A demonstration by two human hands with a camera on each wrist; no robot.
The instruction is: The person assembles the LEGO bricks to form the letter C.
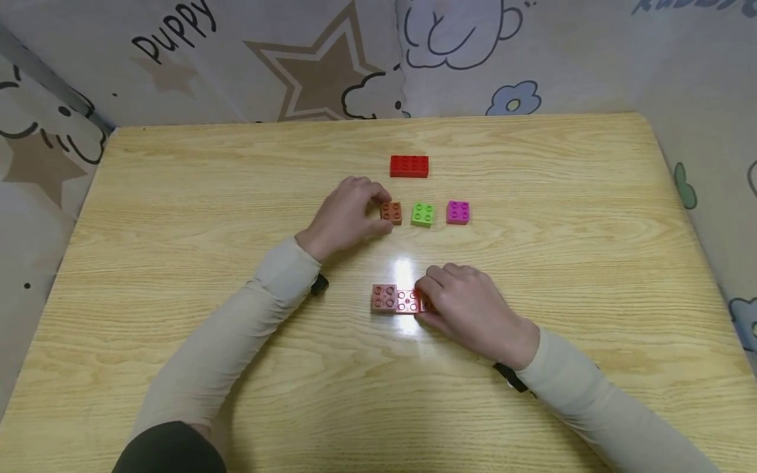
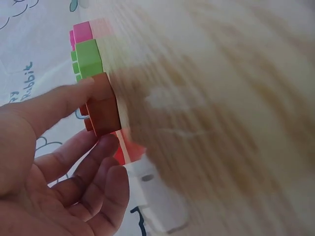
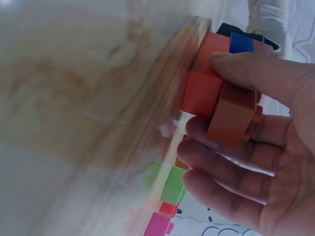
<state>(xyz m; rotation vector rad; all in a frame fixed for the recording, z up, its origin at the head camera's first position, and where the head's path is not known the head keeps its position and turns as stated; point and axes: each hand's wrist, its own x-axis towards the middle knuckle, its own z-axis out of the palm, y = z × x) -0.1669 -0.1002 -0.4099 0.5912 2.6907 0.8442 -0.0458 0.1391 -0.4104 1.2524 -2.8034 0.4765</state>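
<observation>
You appear to be at pick-up: your left hand [image 1: 349,217] pinches the brown brick [image 1: 391,213] just above frame centre, your right hand [image 1: 470,309] grips the stack [image 1: 407,301] below, and lifting likely comes next.

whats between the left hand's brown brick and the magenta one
The lime-green four-stud brick, with bare tabletop on both sides, in the head view.
</observation>
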